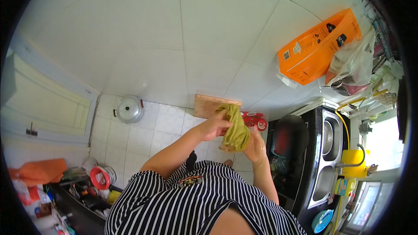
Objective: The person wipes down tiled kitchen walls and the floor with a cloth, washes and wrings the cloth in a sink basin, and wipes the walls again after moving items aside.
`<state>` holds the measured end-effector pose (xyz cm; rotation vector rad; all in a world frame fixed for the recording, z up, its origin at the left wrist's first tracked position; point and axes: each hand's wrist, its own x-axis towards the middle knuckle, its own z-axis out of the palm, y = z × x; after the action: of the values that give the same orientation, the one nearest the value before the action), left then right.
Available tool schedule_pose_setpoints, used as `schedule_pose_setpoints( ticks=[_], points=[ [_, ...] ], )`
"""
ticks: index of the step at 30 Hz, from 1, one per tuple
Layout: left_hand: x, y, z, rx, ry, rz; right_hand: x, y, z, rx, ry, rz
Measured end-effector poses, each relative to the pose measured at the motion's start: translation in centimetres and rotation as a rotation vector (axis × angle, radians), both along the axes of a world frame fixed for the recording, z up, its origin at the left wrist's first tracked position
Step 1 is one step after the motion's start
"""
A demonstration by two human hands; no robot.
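Note:
A crumpled yellow-green cloth (236,127) hangs between my two hands, above the tiled floor. My left hand (215,126) grips its upper left part, fingers wrapped into the fabric. On the other side, my right hand (255,146) holds the cloth's lower right edge, with its fingers partly hidden. Behind the cloth, a wooden board (206,105) leans at the foot of the wall, and a red item (261,124) lies just right of it.
A lidded metal pot (129,109) stands on the floor at the left. At the right is a black counter with a double sink (324,182). An orange bag (313,52) hangs on the wall. A red bucket (101,178) stands at lower left.

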<state>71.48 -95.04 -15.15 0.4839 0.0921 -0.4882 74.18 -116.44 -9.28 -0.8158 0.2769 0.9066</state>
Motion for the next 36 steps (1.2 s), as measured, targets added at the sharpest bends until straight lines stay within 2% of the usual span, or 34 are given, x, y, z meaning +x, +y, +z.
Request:
schedule_pose_setpoints(
  ticks=[1,3,4,6,8,9,10,11,12,13,14,15,16,17,18,19,20,21,23,24,26,27,29,30,32,33,34,35,36],
  points=[
    [-0.1,1.5,-0.6,0.226,-0.023,-0.047,-0.1,0.2,-0.6,-0.008,-0.007,-0.026],
    [1.0,3.2,-2.3,0.294,0.04,-0.122,0.5,-1.0,-2.8,-0.701,-0.195,0.042],
    [1.0,4.0,-4.0,0.361,0.09,-0.089,0.0,-1.1,-4.7,-0.707,-0.197,0.011],
    [0.3,5.5,-6.7,0.427,0.129,-0.078,-1.4,-1.3,-7.7,-1.157,-0.337,-0.181],
    [-0.4,6.6,-8.6,0.699,0.239,0.02,-2.7,0.0,-5.6,-1.08,-0.352,-0.174],
    [-0.7,6.9,-9.6,0.7,0.224,0.007,-3.2,0.4,-4.8,-0.997,-0.371,-0.14],
    [-0.7,6.7,-10.1,0.849,0.146,0.044,-3.3,-0.6,-5.4,-1.0,-0.366,-0.161],
    [-0.9,6.8,-10.8,0.992,0.064,0.09,-3.6,-1.8,-7.1,-1.036,-0.497,-0.002],
    [-1.0,7.5,-9.8,0.99,0.052,0.085,-3.9,-2.5,-7.8,-1.067,-0.628,0.164],
    [-1.0,8.4,-7.7,1.273,-0.131,-0.034,-4.1,-2.0,-6.3,-1.072,-0.63,0.156],
    [-0.8,8.9,-6.2,1.551,-0.326,-0.148,-4.0,-1.2,-4.6,-1.338,-0.848,0.262],
    [-0.6,9.1,-5.3,1.557,-0.339,-0.138,-3.6,-0.6,-3.5,-1.599,-1.068,0.368],
    [-0.4,9.3,-4.7,1.634,-0.36,-0.228,-2.9,-0.5,-3.2,-1.598,-1.081,0.354],
    [-0.2,9.1,-4.2,1.708,-0.377,-0.331,-2.1,-0.6,-2.9,-1.563,-1.334,0.184],
    [-0.4,9.1,-4.4,1.719,-0.382,-0.322,-1.6,-0.1,-2.5,-1.503,-1.588,0.001],
    [-0.5,9.1,-4.9,1.761,-0.678,0.102,-1.3,0.4,-1.9,-1.499,-1.594,-0.012],
    [-0.5,9.0,-5.1,1.733,-0.966,0.533,-1.1,0.9,-1.1,-1.525,-1.363,-0.014],
    [-0.4,8.9,-4.6,1.737,-0.976,0.534,-1.0,1.8,0.1,-1.539,-1.133,-0.015],
    [-0.4,8.0,-2.8,1.013,-0.1,0.018,-0.8,4.9,3.1,-1.487,-1.055,-0.127],
    [-0.2,6.4,-2.1,1.007,-0.091,-0.002,-0.4,5.9,3.8,-1.446,-0.961,-0.215],
    [-1.4,3.7,-0.2,0.144,0.302,0.11,-1.1,7.3,2.9,-1.26,-1.424,0.034],
    [-1.7,3.1,1.3,0.151,0.307,0.111,-2.0,8.4,3.6,-1.253,-1.418,0.033],
    [-1.9,2.5,3.6,-0.05,0.188,0.154,-3.7,10.2,6.0,-1.014,-1.745,0.245],
    [-1.5,2.5,2.3,-0.046,0.101,0.203,-3.6,9.1,5.6,-1.006,-1.742,0.241],
    [-0.8,3.6,5.0,-0.034,0.154,0.249,-2.7,5.8,4.6,-0.746,-0.785,0.174],
    [-0.9,4.1,6.8,-0.025,0.206,0.299,-2.6,5.4,5.0,-0.74,-0.778,0.184],
    [-0.8,4.5,8.0,-0.08,0.137,0.208,-2.1,5.4,5.8,-0.722,-0.702,-0.057],
    [-0.8,4.3,8.7,-0.079,0.148,0.228,-1.7,5.5,6.6,-0.696,-0.625,-0.287],
    [-0.7,3.5,9.3,-0.11,0.156,0.191,-1.8,5.7,7.3,-0.688,-0.624,-0.261]
  ],
)
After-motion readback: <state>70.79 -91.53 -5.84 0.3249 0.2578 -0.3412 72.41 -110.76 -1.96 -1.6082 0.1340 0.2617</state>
